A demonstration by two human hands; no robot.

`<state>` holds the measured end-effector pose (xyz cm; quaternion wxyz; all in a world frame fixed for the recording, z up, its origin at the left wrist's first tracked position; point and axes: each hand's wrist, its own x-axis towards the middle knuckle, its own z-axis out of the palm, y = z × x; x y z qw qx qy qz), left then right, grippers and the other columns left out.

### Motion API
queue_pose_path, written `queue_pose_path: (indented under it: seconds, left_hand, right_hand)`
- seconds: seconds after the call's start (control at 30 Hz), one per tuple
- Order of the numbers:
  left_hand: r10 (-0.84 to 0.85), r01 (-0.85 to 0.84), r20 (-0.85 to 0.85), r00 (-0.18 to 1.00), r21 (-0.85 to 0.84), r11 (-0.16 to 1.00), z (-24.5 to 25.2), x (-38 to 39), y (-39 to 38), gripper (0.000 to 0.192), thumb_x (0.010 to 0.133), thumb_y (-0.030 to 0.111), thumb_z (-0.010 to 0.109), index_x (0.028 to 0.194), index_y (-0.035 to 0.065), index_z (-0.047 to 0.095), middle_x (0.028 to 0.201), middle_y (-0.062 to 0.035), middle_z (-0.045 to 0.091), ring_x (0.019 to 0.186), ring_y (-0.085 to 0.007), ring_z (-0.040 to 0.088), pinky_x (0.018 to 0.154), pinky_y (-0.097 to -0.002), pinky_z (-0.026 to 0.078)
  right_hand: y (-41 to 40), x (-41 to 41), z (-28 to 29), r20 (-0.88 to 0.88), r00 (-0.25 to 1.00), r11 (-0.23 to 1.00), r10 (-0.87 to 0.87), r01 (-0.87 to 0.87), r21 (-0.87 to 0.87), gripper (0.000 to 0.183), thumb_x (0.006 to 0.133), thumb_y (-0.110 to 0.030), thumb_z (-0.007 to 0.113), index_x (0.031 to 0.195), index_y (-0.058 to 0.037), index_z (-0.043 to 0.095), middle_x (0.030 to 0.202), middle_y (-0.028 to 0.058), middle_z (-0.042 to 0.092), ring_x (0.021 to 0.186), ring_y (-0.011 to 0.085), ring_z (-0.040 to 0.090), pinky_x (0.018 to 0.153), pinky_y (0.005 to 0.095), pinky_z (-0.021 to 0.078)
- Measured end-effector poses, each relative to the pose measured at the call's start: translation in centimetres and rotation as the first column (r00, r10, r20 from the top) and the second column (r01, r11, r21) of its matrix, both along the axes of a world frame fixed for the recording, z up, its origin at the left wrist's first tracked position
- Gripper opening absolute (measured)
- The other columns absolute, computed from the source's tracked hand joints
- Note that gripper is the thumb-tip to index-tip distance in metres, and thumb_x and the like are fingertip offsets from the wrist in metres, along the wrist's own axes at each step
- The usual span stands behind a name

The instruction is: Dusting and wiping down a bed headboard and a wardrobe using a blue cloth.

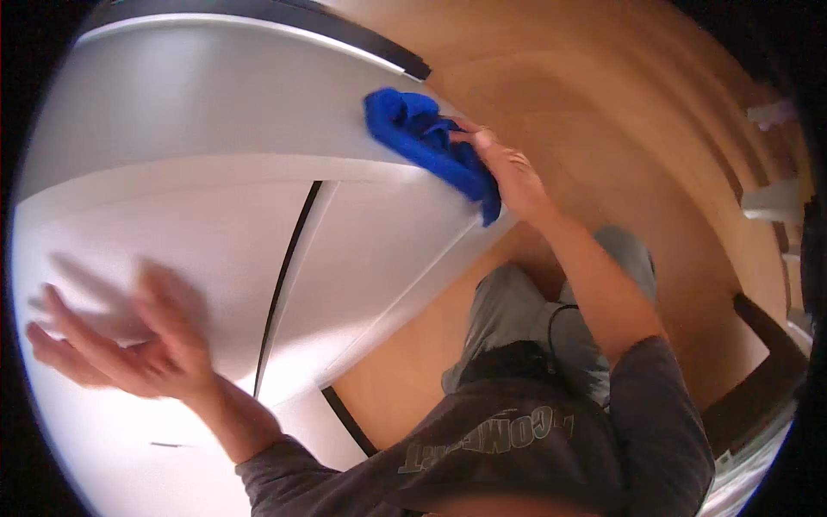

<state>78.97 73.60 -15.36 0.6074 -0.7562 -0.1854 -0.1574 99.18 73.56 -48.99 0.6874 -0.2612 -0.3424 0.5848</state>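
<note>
My right hand [517, 174] holds a bunched blue cloth [426, 142] against the right edge of a large white cabinet-like unit [362, 252]. The cloth lies over the corner where the unit's grey side face [213, 97] meets its pale front. At the left, my left hand [136, 349] is spread and slightly blurred, with nothing in it. It is over the pale front panel, left of a dark gap between two panels; whether its fingertips touch the surface cannot be told.
A wooden floor [620, 129] runs along the right of the unit. A dark strip [362, 39] borders the grey face at the top. A dark angular frame part [762, 362] stands at the lower right, and pale objects [775, 200] are at the far right.
</note>
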Motion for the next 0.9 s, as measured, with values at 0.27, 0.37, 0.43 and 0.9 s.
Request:
queue_pose_path:
  seconds: [0.27,0.37,0.43,0.9]
  left_hand:
    - [0.165,-0.167,0.05,0.985,0.041,0.985,3.8,2.1,1.1,0.066,0.097,0.054,0.035,0.143,0.0074,0.039,0.141,-0.0274,0.035,0.13,-0.0397,0.034,0.104,-0.0531,0.031]
    - [0.178,-0.168,-0.085,0.98,0.11,0.98,4.1,3.3,1.5,0.072,0.099,0.053,0.027,0.144,-0.0028,0.029,0.133,-0.03,0.036,0.119,-0.0375,0.041,0.1,-0.0531,0.034]
    - [0.281,-0.276,-0.04,0.959,0.095,0.956,5.0,1.6,-0.3,0.068,0.099,0.051,0.026,0.14,-0.0029,0.03,0.126,-0.0291,0.037,0.111,-0.0358,0.045,0.092,-0.0518,0.041]
    - [0.338,-0.336,0.053,0.94,-0.037,0.941,3.4,0.8,-0.6,0.084,0.096,0.061,0.018,0.15,-0.0002,0.002,0.155,-0.0262,0.004,0.143,-0.0419,0.01,0.116,-0.0545,0.013]
  right_hand:
    - [6.9,-1.4,-18.7,0.847,0.339,0.852,0.409,0.19,-0.487,0.037,0.096,-0.023,0.037,0.11,-0.0011,0.064,0.118,0.0231,0.061,0.111,0.0381,0.057,0.096,0.044,0.0448]
    - [7.2,-0.7,-32.4,0.924,0.148,0.9,0.352,0.218,-0.377,0.033,0.092,-0.02,0.04,0.104,-0.0013,0.064,0.11,0.0229,0.064,0.104,0.0396,0.061,0.091,0.0484,0.0474]
    - [8.7,-3.5,-32.4,0.973,0.01,0.973,0.229,0.013,-0.229,0.033,0.092,-0.02,0.04,0.102,-0.0006,0.064,0.109,0.0223,0.065,0.102,0.0397,0.062,0.09,0.0493,0.0477]
    - [8.8,-4.0,-37.9,0.945,0.193,0.946,0.265,0.136,-0.294,0.037,0.097,-0.023,0.037,0.105,0.0027,0.061,0.112,0.0244,0.062,0.103,0.0403,0.06,0.091,0.0482,0.046]
